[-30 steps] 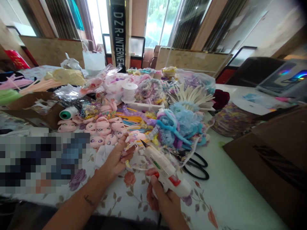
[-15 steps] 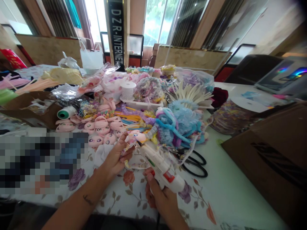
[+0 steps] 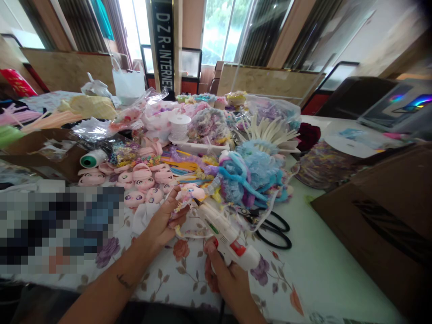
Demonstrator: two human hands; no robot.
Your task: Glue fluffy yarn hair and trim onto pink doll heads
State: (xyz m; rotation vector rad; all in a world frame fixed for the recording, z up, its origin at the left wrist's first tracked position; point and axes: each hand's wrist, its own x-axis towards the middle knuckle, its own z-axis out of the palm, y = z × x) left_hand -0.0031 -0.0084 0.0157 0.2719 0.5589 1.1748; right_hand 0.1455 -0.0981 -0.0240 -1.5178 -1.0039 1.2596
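My left hand is closed around a small pink doll piece with colourful trim, held just above the floral tablecloth. My right hand grips the handle of a white glue gun with a red trigger. The gun's dark nozzle points up and left and touches the doll piece at my left fingertips. Its cord runs down below my right wrist.
Several pink doll heads lie left of my hands. A pile of blue and purple yarn hair and black scissors sit to the right. Bags of craft parts, a white spool and a brown cardboard box crowd the table.
The glue gun moved up and left until its nozzle met the doll piece in my left hand. The left hand stayed nearly still.
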